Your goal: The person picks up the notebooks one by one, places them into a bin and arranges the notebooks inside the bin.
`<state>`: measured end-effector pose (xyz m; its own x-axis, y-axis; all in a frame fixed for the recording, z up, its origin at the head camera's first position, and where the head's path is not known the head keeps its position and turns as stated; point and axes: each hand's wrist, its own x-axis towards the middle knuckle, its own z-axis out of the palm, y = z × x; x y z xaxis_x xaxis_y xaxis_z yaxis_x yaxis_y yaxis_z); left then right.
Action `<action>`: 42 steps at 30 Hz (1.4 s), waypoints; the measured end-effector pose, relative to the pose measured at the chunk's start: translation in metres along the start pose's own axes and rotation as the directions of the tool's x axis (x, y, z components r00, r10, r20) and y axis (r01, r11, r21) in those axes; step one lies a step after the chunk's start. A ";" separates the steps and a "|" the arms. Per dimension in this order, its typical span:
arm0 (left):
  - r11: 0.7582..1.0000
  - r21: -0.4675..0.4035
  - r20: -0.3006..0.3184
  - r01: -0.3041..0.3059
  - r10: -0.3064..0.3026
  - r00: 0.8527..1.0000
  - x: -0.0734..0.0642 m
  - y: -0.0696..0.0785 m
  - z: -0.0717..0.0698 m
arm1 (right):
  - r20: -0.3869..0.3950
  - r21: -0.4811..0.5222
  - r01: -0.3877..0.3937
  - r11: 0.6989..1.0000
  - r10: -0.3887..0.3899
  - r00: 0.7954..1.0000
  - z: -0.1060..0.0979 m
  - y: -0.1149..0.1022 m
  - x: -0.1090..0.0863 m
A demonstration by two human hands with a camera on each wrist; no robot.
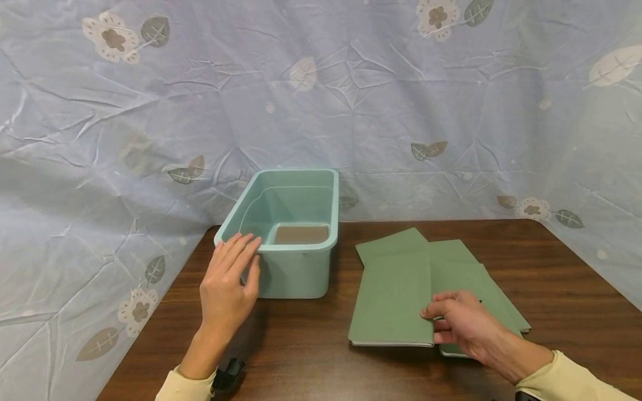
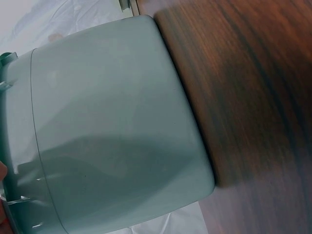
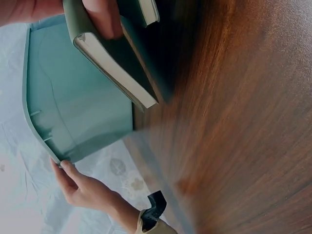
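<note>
My right hand [image 1: 468, 323] pinches the right edge of a green notebook [image 1: 393, 301], thumb on its cover and fingers beneath. In the right wrist view the white page edges of this notebook [image 3: 114, 68] show, tilted above the table. Several similar green notebooks [image 1: 451, 256] lie overlapping under and beside it. At the near left corner of a pale teal plastic bin [image 1: 293, 273], my left hand [image 1: 228, 284] holds the rim, fingers over the top and thumb on the outer side. The left wrist view is mostly filled by the bin's outer wall [image 2: 112, 122].
The bin stands upright on the dark wooden table [image 1: 311, 356], with a brown flat patch [image 1: 301, 235] visible on its floor. A patterned cloth [image 1: 351, 111] hangs behind the table and along its left side. A black wrist mount [image 1: 228, 376] is at the left sleeve.
</note>
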<state>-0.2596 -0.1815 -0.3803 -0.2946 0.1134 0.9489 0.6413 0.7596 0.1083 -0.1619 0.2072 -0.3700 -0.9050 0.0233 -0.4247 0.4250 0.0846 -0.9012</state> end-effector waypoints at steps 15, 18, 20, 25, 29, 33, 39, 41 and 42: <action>1.000 0.006 0.002 0.009 -0.009 1.000 -0.001 0.001 0.002 | 0.052 0.065 0.107 0.992 -0.111 0.992 -0.007 -0.012 0.001; 1.000 0.012 0.006 0.014 -0.014 1.000 0.000 0.002 0.002 | 0.061 0.067 0.134 0.989 -0.138 0.989 -0.010 -0.019 0.000; 1.000 0.009 0.005 0.013 -0.013 1.000 0.000 0.002 0.003 | 0.064 0.068 0.147 0.987 -0.151 0.986 -0.012 -0.025 0.000; 1.000 0.002 0.010 0.023 -0.023 1.000 -0.001 0.002 0.003 | 0.078 0.071 0.170 0.983 -0.175 0.981 -0.017 -0.042 -0.001; 0.999 0.009 0.030 0.047 -0.047 0.998 -0.003 0.003 0.003 | 0.078 0.061 0.192 0.979 -0.197 0.977 -0.020 -0.055 -0.001; 0.998 0.009 0.033 0.056 -0.056 0.998 -0.003 0.003 0.003 | 0.055 0.077 0.231 0.970 -0.235 0.970 -0.023 -0.068 -0.001; 0.999 0.007 0.029 0.050 -0.050 0.998 -0.003 0.003 0.004 | 0.044 0.103 0.275 0.956 -0.281 0.959 -0.029 -0.088 0.001; 0.999 0.009 0.029 0.050 -0.050 0.998 -0.003 0.004 0.004 | 0.044 0.095 0.277 0.956 -0.282 0.959 -0.031 -0.094 0.001; 0.999 0.010 0.028 0.050 -0.051 0.998 -0.003 0.004 0.004 | 0.040 0.091 0.277 0.956 -0.282 0.959 -0.031 -0.097 0.002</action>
<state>-0.2591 -0.1765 -0.3834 -0.3463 0.0927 0.9335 0.6186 0.7706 0.1530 -0.2050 0.2301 -0.2809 -0.9868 -0.0419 -0.1565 0.1568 -0.0031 -0.9876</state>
